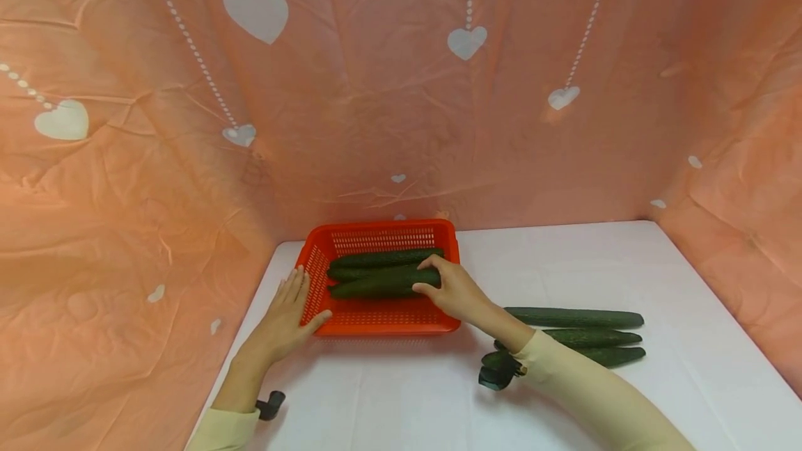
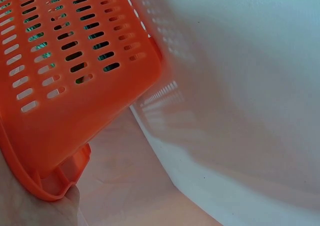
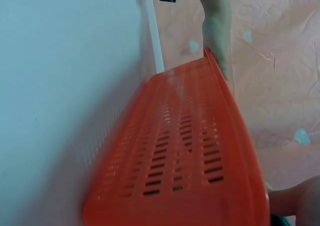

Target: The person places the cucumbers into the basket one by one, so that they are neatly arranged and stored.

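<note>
Loose cucumbers (image 1: 601,338) partly hidden by the right sleeve (image 1: 583,381) toward the counter's (image 1: 388,395) right edge
The right hand (image 1: 460,291) covers the end of the front basket cucumber (image 1: 379,286); the head view cuts off the counter's near edge.

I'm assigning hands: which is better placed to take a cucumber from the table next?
Probably the right hand, once it releases its cucumber: the cucumbers on the table lie near its forearm. The left hand touches the left rim of the basket, farther away.
</note>
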Motion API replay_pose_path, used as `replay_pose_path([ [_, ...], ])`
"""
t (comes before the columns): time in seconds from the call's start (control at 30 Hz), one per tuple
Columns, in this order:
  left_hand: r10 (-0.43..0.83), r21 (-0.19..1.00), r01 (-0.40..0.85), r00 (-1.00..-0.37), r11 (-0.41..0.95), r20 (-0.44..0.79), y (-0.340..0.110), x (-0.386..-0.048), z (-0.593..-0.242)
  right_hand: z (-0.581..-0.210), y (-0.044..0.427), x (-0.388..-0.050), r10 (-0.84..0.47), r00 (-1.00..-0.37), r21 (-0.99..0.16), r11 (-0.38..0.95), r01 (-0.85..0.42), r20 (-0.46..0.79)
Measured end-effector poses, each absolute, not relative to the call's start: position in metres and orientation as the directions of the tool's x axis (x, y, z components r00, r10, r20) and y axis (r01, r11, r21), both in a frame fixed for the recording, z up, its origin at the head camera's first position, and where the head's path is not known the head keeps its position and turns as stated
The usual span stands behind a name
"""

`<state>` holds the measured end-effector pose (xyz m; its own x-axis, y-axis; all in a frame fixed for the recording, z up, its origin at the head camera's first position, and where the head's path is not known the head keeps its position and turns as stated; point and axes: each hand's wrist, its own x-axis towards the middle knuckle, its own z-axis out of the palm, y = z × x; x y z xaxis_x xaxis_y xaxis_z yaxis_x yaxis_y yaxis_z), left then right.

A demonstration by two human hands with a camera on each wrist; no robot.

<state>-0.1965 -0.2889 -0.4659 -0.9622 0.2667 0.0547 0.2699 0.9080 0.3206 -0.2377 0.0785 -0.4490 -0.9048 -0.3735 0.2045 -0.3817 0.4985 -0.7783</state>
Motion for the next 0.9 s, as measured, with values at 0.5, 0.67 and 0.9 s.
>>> replay_pose_path([
  [0.5,0.257,0.317,0.261,-0.965,0.912,0.055,-0.289,-0.198,-0.468,-0.459,0.047,-0.241,-0.416,-0.9,-0.758,0.542,-0.362,0.133],
  [0.67,0.266,0.321,0.27,-0.962,0.908,0.056,-0.288,-0.197,-0.468,-0.461,0.042,-0.242,-0.429,-0.898,-0.746,0.566,-0.351,0.097],
  [0.9,0.265,0.329,0.272,-0.962,0.904,0.066,-0.289,-0.196,-0.467,-0.461,0.041,-0.243,-0.405,-0.906,-0.664,0.646,-0.376,0.119],
])
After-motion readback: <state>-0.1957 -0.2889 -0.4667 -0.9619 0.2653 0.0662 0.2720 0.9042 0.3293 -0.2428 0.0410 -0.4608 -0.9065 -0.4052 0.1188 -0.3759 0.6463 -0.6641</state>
